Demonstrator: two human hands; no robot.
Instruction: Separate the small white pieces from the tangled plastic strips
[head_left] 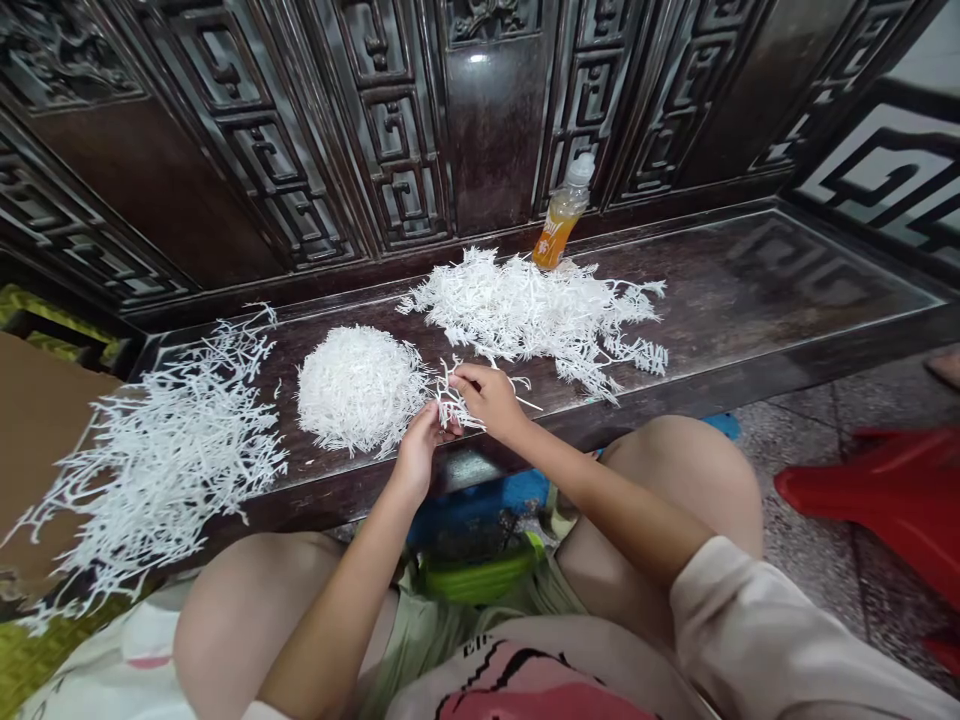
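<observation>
A white branched plastic piece (pixel 452 408) is held between my two hands, over the front edge of the dark wooden bench. My left hand (pixel 421 440) pinches its lower left side. From the right, my right hand (pixel 487 398) closes its fingers on the upper part. Just left of my hands lies a rounded heap of small white pieces (pixel 364 388). Behind and to the right spreads a pile of feathery white branched pieces (pixel 525 310). Bare white branching stems (pixel 180 450) form another pile at the far left.
A bottle of orange drink (pixel 561 215) with a white cap stands behind the right pile. Carved dark panels (pixel 495 130) back the bench (pixel 720 290). A cardboard sheet (pixel 37 430) is at the left edge. A red plastic stool (pixel 885 495) stands on the floor at right.
</observation>
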